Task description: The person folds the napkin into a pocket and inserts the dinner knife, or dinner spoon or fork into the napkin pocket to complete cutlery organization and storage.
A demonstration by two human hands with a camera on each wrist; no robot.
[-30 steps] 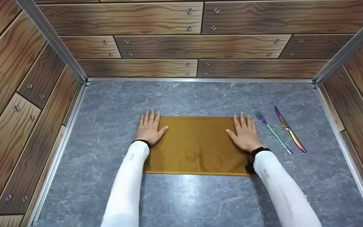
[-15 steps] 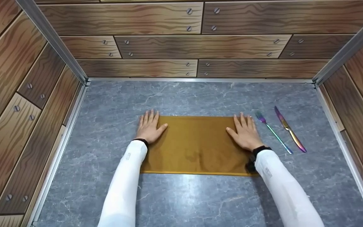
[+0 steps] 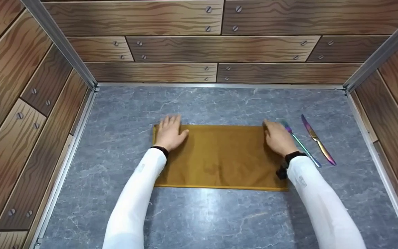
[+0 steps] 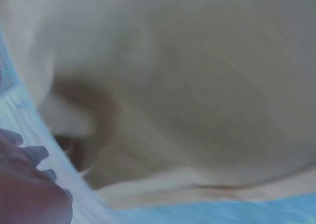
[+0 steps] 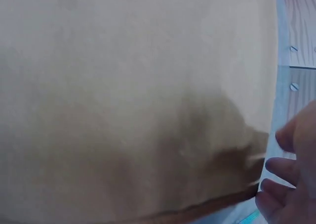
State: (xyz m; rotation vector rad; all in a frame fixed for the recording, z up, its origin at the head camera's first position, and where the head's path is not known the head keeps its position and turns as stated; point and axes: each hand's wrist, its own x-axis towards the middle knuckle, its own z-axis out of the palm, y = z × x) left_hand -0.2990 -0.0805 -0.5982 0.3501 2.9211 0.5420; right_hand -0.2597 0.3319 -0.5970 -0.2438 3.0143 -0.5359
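The gray table (image 3: 219,103) has wood walls (image 3: 171,48) on three sides. A big yellow-brown cloth (image 3: 219,157) lies flat in the middle of the table. Its long side runs from left to right, right in front of the person. The left hand (image 3: 169,133) rests on the far left corner of the cloth, with its fingers close together and lying flat. The right hand (image 3: 277,137) is at the far right corner. Its fingers look bent down at the cloth's edge, but I cannot tell if they pinch it. Each hand is at its own end, so neither hand is nearer. Just beside the right hand lies a shiny fork (image 3: 301,145), almost touching the fingers. A shiny knife (image 3: 318,141) lies a bit farther right, beside the fork. Both point away from the person
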